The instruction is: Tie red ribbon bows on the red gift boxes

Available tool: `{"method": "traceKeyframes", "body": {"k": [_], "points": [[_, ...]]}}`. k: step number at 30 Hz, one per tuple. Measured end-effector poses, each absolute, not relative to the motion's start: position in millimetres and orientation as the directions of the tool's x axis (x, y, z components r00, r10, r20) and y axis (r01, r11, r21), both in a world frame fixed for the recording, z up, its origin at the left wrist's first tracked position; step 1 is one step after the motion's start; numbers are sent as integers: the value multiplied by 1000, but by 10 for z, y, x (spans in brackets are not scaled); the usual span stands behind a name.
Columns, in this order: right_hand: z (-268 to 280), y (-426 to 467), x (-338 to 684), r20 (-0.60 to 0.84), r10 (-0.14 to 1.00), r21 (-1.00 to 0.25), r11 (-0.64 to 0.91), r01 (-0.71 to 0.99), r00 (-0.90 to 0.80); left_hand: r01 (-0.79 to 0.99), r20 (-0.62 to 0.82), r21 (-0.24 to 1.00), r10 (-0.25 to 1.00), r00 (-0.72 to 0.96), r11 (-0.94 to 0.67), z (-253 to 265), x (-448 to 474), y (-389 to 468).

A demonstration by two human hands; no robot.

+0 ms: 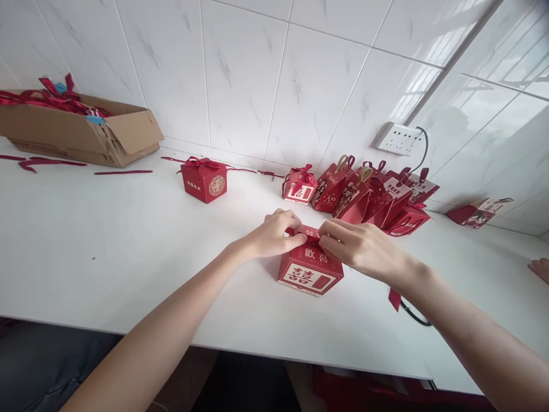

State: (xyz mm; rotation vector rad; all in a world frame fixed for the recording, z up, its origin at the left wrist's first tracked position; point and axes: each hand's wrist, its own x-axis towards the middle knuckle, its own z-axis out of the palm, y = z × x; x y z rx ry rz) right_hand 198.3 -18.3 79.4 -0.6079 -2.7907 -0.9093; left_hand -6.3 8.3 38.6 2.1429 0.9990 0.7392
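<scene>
A small red gift box (310, 279) with white panels and Chinese characters stands on the white table in front of me. My left hand (281, 232) is at the left of its top, thumb and fingers pinched on a red ribbon. From the other side my right hand (360, 246) pinches the ribbon too, close above the lid. The fingers hide most of the ribbon between them. A red ribbon tail (394, 299) shows below my right wrist, beside a black cable loop (414, 315).
Two red boxes with bows, one left (205, 182) and one behind (300, 186), stand near several red handled boxes (381, 200). An open carton (55, 129) holds ribbons. A power strip (400, 139) is on the tiled wall. Another person's hand (539, 269) shows at right.
</scene>
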Motion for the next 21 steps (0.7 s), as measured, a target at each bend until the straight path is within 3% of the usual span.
{"method": "traceKeyframes", "body": {"k": [3, 6, 9, 14, 21], "points": [[833, -196, 2045, 264, 445, 247, 827, 506, -856, 433, 219, 751, 806, 549, -499, 376, -65, 83], [890, -201, 2056, 312, 601, -79, 788, 611, -736, 423, 231, 752, 804, 548, -505, 373, -69, 79], [894, -188, 2036, 386, 690, -185, 708, 681, -613, 426, 233, 748, 803, 549, -509, 380, -70, 71], [830, -177, 2013, 318, 637, -72, 755, 651, -703, 439, 220, 745, 806, 550, -503, 386, -65, 70], [810, -195, 1953, 311, 470, 344, 754, 559, -826, 447, 238, 725, 800, 551, -524, 383, -61, 84]]}}
